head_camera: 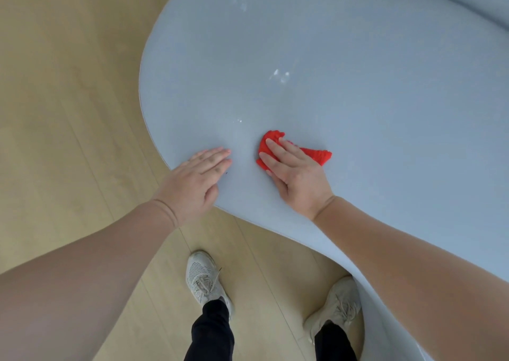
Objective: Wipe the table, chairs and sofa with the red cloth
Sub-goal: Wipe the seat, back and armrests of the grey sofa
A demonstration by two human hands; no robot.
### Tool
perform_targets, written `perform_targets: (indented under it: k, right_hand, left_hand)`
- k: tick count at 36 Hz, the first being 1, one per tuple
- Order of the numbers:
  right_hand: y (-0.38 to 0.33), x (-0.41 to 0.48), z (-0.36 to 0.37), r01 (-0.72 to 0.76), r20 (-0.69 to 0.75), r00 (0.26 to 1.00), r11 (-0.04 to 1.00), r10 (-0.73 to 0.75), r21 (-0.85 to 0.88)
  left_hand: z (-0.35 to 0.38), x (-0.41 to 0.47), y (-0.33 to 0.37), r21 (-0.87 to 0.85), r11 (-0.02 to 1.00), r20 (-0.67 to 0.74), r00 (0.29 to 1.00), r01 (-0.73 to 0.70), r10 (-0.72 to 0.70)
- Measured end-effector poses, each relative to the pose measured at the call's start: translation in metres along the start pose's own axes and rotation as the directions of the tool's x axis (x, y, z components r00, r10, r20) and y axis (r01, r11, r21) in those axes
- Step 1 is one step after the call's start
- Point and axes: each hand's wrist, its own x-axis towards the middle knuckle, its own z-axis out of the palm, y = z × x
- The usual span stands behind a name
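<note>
Pressing red cloth (315, 154), long axis left-right, tail rightward, under flat right hand (296, 173); left hand (197, 179) flat, empty, on desk (358, 71).

Bright even light, glare spots on glossy table (358, 71), soft shadows, wide-angle edge warp, slight blur
</note>
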Motion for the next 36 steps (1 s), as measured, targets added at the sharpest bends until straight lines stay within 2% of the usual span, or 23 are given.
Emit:
perform_targets:
  k: [11,22,29,36]
  right_hand:
    - [-0.031,-0.035,0.014,0.074,0.030,0.997,0.997,-0.074,0.006]
    - [-0.035,0.000,0.023,0.250,0.058,0.966,0.968,-0.251,0.018]
    - [-0.014,0.025,0.026,0.408,0.094,0.909,0.913,-0.406,0.001]
    - [0.000,0.038,0.020,0.460,0.162,0.874,0.887,-0.459,0.033]
  left_hand:
    - [-0.007,-0.017,-0.009,0.023,0.997,-0.014,0.998,0.068,-0.068]
    - [-0.025,0.005,-0.032,0.064,0.990,-0.081,0.990,0.122,-0.117]
    - [-0.030,0.034,-0.053,0.071,0.992,-0.076,0.992,0.107,-0.102]
    - [-0.033,0.061,-0.071,0.079,0.992,-0.067,0.994,0.096,-0.091]
